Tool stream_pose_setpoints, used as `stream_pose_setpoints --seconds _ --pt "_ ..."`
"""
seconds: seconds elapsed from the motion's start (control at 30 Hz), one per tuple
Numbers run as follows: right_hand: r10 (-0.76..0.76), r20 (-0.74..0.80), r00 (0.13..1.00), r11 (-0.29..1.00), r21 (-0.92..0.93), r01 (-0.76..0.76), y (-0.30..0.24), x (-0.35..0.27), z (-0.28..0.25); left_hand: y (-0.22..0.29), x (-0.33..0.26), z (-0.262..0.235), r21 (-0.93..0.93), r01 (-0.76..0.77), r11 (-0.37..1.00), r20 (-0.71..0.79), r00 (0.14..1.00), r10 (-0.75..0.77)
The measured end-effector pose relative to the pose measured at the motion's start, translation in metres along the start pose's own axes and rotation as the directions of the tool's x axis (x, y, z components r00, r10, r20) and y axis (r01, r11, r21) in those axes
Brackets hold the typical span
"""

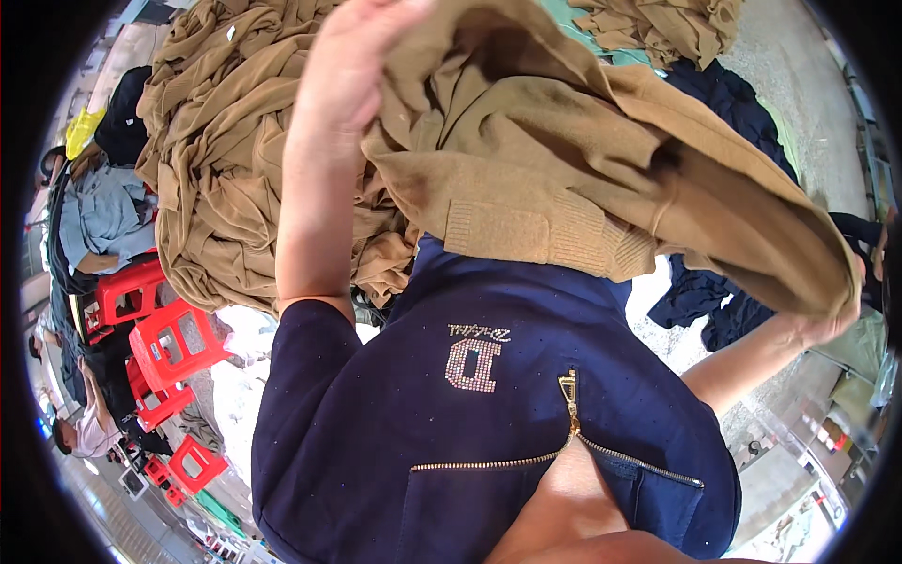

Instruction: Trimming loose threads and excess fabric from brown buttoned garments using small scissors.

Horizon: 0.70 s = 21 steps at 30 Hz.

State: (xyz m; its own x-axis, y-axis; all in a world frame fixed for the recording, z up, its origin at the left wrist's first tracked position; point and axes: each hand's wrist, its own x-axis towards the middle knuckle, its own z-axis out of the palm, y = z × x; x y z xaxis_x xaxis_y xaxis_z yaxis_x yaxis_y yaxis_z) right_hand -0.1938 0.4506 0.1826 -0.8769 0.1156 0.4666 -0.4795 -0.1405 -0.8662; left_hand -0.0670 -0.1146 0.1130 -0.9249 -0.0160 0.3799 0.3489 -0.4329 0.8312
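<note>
A brown knit sweater (554, 141) with a ribbed hem is stretched across in front of my chest. My left hand (352, 66) is raised at the upper edge, its fingers closing on the knit; it is smeared by motion and its fingertips are partly cut off. Far to the right, my right hand (832, 324) grips the other end of the sweater, with cloth lying over part of the fingers. The hem hangs loosely between both arms.
A large heap of brown knitwear (216, 179) lies at the left, and more brown pieces (667, 28) lie at the far side. Dark navy garments (733, 108) are at the right. Red plastic stools (174, 343) stand at the left; a person (89, 423) sits beyond them.
</note>
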Motion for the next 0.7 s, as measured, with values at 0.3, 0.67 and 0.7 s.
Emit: stream_pose_setpoints --seconds 0.3,0.67,0.7 --pt "0.194 0.861 0.470 0.938 -0.022 -0.347 0.057 -0.117 0.204 -0.057 -0.006 0.105 0.602 0.483 0.636 -0.180 0.858 -0.481" --pt "0.313 0.788 0.530 0.844 0.026 -0.536 0.105 -0.102 0.234 -0.056 -0.046 0.088 0.944 0.327 0.041 -0.324 0.943 -0.075" --pt "0.287 0.772 0.567 0.869 0.039 -0.493 0.097 -0.090 0.232 -0.060 -0.055 0.078 0.911 0.379 -0.166 -0.381 0.924 0.022"
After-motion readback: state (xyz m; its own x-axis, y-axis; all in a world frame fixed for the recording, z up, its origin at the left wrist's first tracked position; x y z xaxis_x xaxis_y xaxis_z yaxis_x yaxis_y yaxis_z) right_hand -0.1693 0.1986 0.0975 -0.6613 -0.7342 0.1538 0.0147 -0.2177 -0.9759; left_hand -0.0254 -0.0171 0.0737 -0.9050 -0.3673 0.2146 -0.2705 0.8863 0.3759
